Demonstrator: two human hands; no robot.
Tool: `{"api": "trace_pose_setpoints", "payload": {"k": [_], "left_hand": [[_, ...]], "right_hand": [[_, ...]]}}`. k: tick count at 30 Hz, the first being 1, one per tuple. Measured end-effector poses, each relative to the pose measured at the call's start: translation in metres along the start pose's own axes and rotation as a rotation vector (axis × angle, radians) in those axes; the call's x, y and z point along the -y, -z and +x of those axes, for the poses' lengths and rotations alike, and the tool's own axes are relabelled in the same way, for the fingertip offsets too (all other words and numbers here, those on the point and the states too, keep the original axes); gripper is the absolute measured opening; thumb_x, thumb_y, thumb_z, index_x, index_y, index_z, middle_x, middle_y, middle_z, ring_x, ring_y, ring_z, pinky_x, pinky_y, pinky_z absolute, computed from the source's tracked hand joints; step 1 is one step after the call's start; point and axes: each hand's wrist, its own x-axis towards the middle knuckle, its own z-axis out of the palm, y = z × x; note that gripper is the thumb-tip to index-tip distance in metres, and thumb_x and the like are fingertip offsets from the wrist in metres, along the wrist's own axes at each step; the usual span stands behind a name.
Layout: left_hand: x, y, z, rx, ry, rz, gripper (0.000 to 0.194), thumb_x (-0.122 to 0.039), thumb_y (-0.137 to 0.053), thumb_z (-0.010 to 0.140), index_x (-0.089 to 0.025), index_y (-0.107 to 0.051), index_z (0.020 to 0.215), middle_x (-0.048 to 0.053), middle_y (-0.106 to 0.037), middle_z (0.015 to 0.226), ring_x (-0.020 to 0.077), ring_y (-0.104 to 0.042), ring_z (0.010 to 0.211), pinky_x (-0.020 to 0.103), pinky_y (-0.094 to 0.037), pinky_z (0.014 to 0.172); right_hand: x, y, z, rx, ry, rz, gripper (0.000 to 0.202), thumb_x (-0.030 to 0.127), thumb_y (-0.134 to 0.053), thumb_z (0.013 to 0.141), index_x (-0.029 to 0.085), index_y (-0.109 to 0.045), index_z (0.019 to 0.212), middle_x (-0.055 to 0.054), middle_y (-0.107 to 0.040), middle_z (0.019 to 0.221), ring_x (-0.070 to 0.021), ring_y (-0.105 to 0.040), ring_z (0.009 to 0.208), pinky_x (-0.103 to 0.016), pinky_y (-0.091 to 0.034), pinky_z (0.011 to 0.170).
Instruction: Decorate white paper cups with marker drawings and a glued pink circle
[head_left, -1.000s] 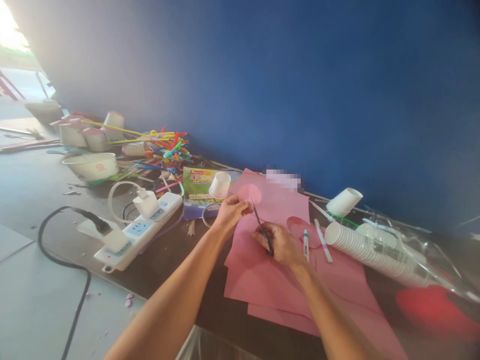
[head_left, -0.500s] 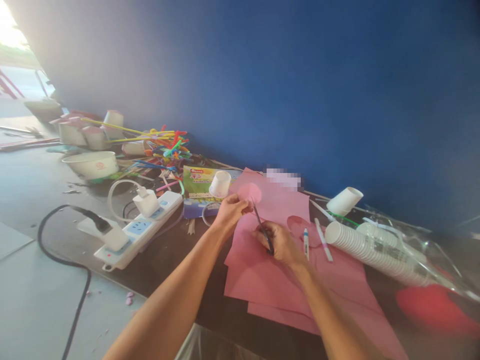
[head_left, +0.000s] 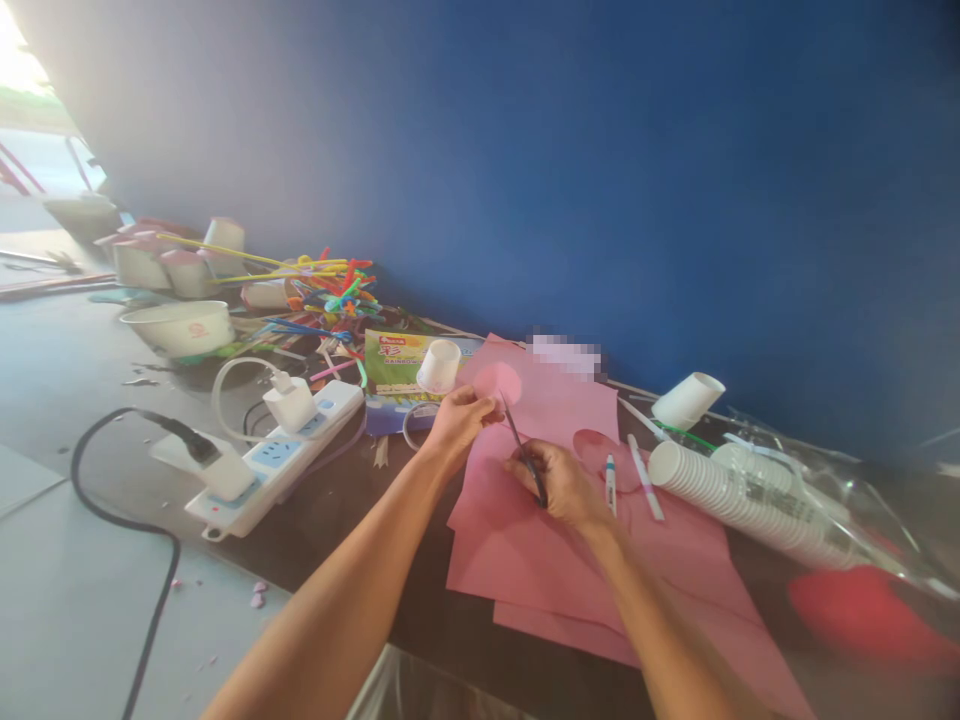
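Observation:
My left hand (head_left: pixel 463 418) pinches the lower edge of a round pink paper piece (head_left: pixel 498 384) above the pink sheets. My right hand (head_left: pixel 553 482) is wrapped round the handles of black scissors (head_left: pixel 522 446), whose blades point up and left to the edge of that piece, close to my left fingers. Large pink paper sheets (head_left: pixel 517 550) lie overlapping under both hands. Right of my right hand are a cut pink piece (head_left: pixel 598 450), a marker (head_left: pixel 611 484) and a white pen (head_left: pixel 646 478).
A white power strip (head_left: pixel 274 460) with plugs and cables lies left. Behind it are colourful pipe cleaners (head_left: pixel 337 290) and a paper bowl (head_left: pixel 180 330). One paper cup (head_left: pixel 439 366) stands near my left hand; stacked cups (head_left: pixel 750 505) lie right. A blue wall (head_left: pixel 600 180) rises behind.
The whole view has shifted very slightly. Both hands, the round piece and the scissors keep nearly the same places.

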Motion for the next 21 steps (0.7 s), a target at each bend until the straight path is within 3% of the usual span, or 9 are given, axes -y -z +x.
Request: {"api": "trace_pose_setpoints", "payload": {"k": [14, 21], "left_hand": [[0.0003, 0.0011, 0.0009, 0.011, -0.008, -0.009, 0.015, -0.019, -0.074, 0.057, -0.012, -0.061, 0.062, 0.001, -0.06, 0.06, 0.0108, -0.056, 0.057, 0.027, -0.045, 0.063], [-0.0075, 0.0008, -0.0008, -0.009, -0.011, -0.087, 0.013, -0.016, -0.071, 0.059, -0.013, -0.061, 0.066, 0.0, -0.062, 0.066, 0.0081, -0.054, 0.057, 0.024, -0.042, 0.061]], "right_hand": [[-0.0005, 0.0023, 0.0014, 0.035, -0.011, 0.073, 0.03, 0.044, -0.069, 0.07, 0.015, -0.059, 0.071, 0.005, -0.046, 0.055, -0.0076, -0.037, 0.05, -0.021, -0.029, 0.049], [-0.0063, 0.0072, 0.0021, 0.114, -0.051, 0.131, 0.034, 0.047, -0.07, 0.069, 0.016, -0.058, 0.075, 0.004, -0.05, 0.057, -0.0079, -0.04, 0.049, -0.021, -0.031, 0.048]]}}
